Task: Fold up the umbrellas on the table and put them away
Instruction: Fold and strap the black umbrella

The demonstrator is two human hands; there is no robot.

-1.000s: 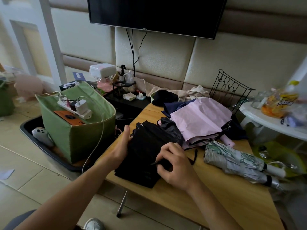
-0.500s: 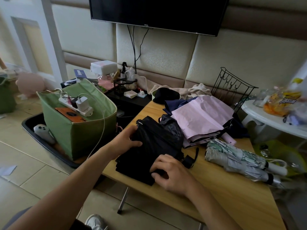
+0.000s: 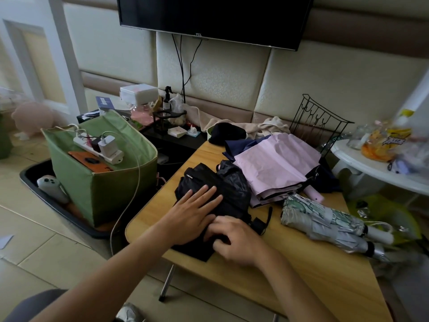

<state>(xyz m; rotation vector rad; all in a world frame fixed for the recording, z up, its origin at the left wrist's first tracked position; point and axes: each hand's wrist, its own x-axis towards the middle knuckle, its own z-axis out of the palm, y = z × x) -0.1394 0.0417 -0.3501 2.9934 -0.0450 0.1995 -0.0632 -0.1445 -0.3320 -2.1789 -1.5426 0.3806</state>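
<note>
From the head camera, the black umbrella lies on the wooden table, near its left edge. It looks soft and crumpled, with shiny folds bunched up at the far end and a flat flap near the front. The left hand presses flat on top of it, fingers straight and a little spread. The right hand sits just beside it, fingers curled down onto the black cloth; I cannot tell if they pinch it. Behind the black umbrella lies a pink umbrella, half open. To its right lies a grey leafy umbrella, rolled up.
</note>
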